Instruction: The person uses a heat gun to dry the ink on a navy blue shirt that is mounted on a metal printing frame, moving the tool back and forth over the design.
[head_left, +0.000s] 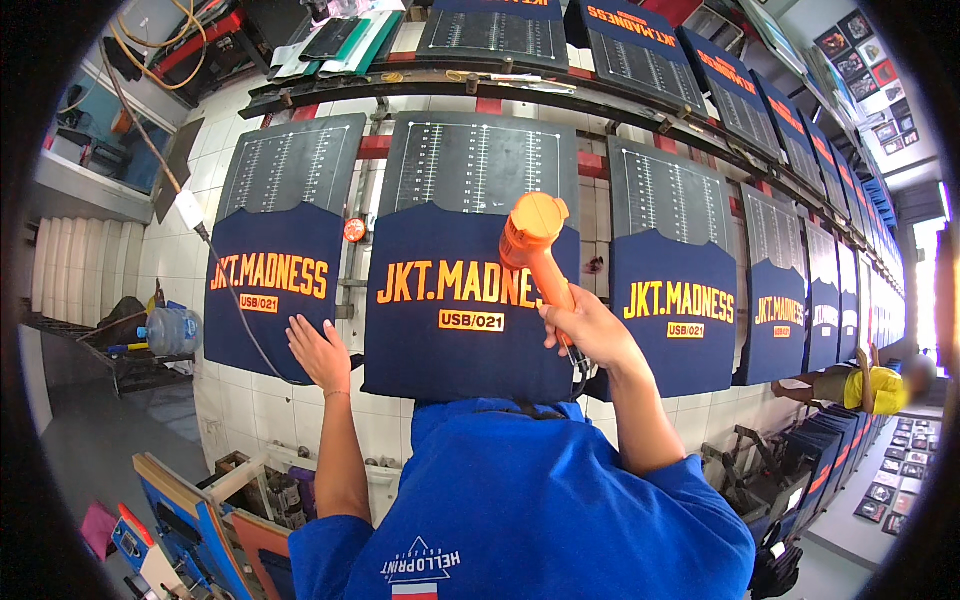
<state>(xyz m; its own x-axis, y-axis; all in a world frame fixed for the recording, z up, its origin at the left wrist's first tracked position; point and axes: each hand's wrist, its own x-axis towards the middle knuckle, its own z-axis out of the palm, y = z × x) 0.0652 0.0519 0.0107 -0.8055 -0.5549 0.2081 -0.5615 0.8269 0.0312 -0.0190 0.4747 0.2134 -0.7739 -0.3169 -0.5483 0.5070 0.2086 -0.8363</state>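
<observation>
My right hand (595, 332) is wrapped round the handle of an orange hot-air blower (535, 228). The blower is over the right part of a navy shirt (440, 360) with orange printing, laid on a dark board (480, 165) with white ruled lines. My left hand (320, 352) has its fingers stretched out and holds nothing. It is at the lower right corner of another navy shirt (250, 335) on the board to the left. Whether it touches the cloth I cannot tell. A third printed shirt (675, 355) lies just right of the blower.
A cord (140, 120) with a white connector (189, 211) hangs at the left and crosses the left shirt. More boards with shirts run off to the right and along a dark rail (420, 82). A water bottle (172, 330) stands at left; a person in yellow (880, 388) is far right.
</observation>
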